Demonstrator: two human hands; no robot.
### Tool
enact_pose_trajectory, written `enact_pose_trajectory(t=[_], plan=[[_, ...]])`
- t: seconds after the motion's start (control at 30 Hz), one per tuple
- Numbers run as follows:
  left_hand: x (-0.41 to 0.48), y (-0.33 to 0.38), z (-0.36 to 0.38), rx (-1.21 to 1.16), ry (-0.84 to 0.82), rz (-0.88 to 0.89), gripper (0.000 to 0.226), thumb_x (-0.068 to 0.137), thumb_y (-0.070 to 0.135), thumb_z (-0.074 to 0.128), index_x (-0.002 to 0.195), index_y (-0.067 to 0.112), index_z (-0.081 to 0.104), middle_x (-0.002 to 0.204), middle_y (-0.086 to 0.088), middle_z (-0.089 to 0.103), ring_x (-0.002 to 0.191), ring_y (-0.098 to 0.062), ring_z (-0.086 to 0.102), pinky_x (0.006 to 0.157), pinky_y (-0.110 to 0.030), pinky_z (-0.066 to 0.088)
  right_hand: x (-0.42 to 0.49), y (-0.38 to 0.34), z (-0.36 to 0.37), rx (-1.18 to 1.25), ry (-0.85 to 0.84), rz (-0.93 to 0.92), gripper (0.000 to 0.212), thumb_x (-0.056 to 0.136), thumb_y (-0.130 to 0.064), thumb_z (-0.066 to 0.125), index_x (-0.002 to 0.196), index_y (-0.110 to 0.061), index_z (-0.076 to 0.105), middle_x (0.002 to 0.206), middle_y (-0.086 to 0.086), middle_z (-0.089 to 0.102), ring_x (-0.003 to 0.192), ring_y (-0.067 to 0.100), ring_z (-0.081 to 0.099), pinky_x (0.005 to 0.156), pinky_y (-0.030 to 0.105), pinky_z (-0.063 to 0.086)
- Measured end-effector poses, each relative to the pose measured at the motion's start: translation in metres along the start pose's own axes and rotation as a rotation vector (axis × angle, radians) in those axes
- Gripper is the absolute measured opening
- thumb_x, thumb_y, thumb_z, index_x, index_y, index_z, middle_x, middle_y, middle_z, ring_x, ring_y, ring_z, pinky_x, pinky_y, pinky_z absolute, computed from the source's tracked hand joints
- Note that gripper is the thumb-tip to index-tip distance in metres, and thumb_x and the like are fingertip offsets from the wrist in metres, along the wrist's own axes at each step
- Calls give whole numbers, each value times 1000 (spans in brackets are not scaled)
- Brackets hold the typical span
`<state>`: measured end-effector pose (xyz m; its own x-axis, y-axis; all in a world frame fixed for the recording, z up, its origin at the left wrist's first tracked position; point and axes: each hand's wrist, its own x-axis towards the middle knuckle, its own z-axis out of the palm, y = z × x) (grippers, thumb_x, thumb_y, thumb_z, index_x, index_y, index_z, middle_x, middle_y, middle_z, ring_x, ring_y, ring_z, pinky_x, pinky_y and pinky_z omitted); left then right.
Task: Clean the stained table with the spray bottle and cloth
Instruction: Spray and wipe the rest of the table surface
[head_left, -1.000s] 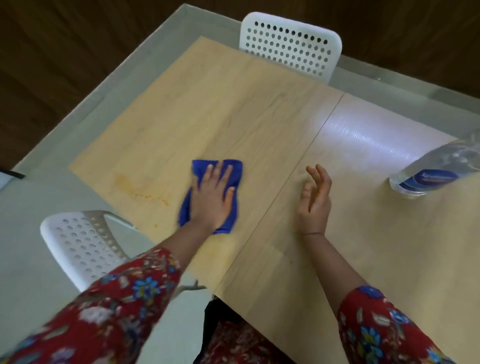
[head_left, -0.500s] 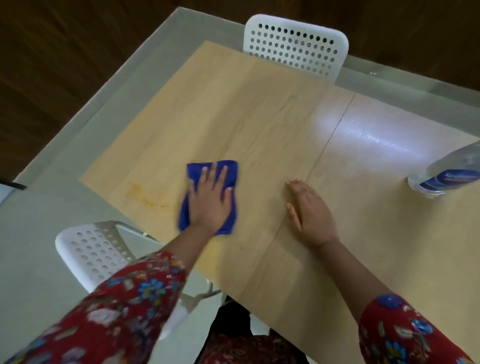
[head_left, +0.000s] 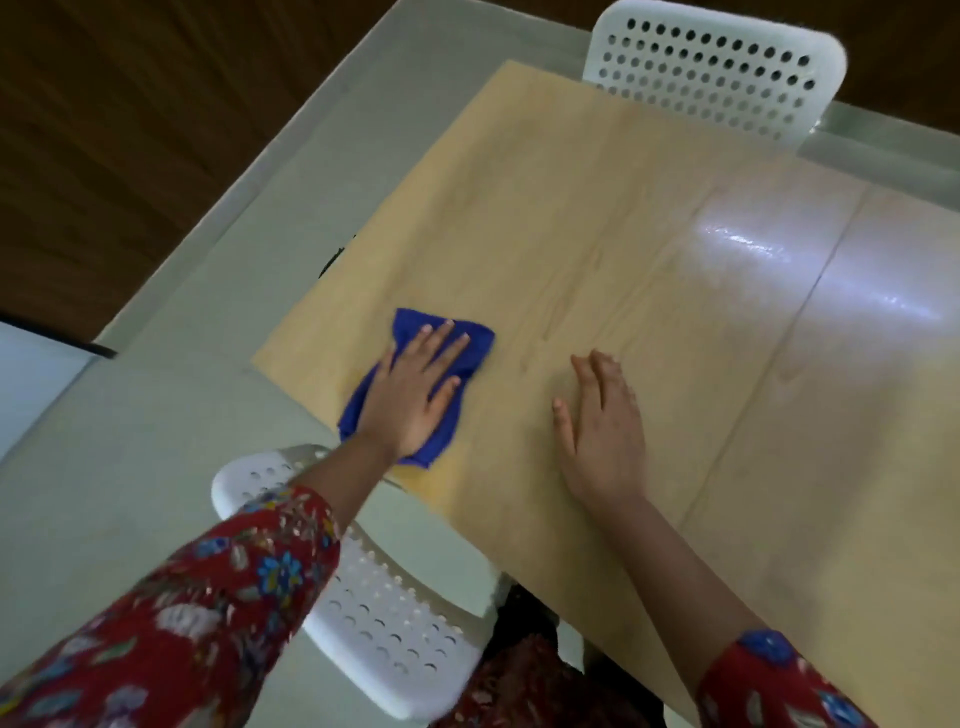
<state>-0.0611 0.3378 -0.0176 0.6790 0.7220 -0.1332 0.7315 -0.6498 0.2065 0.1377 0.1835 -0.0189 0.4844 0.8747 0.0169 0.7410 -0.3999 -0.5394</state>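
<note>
Left hand (head_left: 415, 395) flat on a blue cloth (head_left: 480, 347) near the left corner of the surface (head_left: 597, 208)

The surface is pale wood grain, with a seam (head_left: 808, 291) running across its right part and a bright glare (head_left: 748, 244) beside it. It stands on a grey floor (head_left: 156, 415), with a dark wood-panelled wall (head_left: 130, 130) beyond. A white perforated far chair (head_left: 717, 67) stands at the back edge, and a near chair (head_left: 384, 623) like it sits below the left arm. The cloth lies crumpled close to the surface's left edge, under the left hand. That hand's fingers are straight and spread, pressing down, with blue showing past the fingertips and beside the palm. The right hand (head_left: 602, 431) lies palm down on bare wood just right of the cloth, fingers straight, not touching it. The sleeves (head_left: 208, 597) are red floral
</note>
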Motion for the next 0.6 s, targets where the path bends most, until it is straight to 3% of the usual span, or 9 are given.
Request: enact_pose_trajectory(t=[0.13, 0.23, 0.37, 0.5, 0.6], plan=[[39, -80, -28, -35, -7, -112, 57, 96, 46, 17, 151, 32, 25, 160, 9, 20, 147, -15, 18, 115, -47, 19, 1, -3, 7, -62, -5, -4, 58, 97, -46, 26, 147, -18, 33, 155, 4, 30, 145, 19, 22, 119, 32, 12], [45, -122, -40, -41, -25, -15, 56, 98, 43, 19, 152, 30, 24, 160, 8, 19, 147, -14, 16, 116, -46, 18, -3, 1, 1, -14, 20, -6, 55, 98, -43, 29, 146, -16, 34, 152, 2, 35, 144, 16, 25, 120, 37, 19], [21, -157, -40, -42, 44, -42, 56, 98, 43, 20, 152, 27, 24, 160, 7, 18, 147, -17, 16, 113, -47, 20, -5, -3, -1, 99, 93, 4, 50, 97, -33, 39, 141, -11, 39, 146, 7, 45, 138, 20, 36, 114, 44, 31], [-17, -168, -30, -22, 86, -125, 57, 98, 42, 19, 152, 24, 25, 160, 6, 18, 147, -19, 17, 111, -50, 24, -9, -3, -4, 133, 105, -46, 47, 96, -31, 42, 139, -12, 41, 142, 5, 48, 134, 19, 42, 110, 44, 36], [-32, -126, -18, 14, 116, -254, 56, 98, 40, 20, 152, 26, 27, 159, 5, 22, 146, -19, 22, 110, -51, 26, -8, -5, -4, 155, 94, -64, 46, 96, -31, 43, 138, -13, 41, 141, 2, 49, 132, 17, 44, 110, 39, 37]])
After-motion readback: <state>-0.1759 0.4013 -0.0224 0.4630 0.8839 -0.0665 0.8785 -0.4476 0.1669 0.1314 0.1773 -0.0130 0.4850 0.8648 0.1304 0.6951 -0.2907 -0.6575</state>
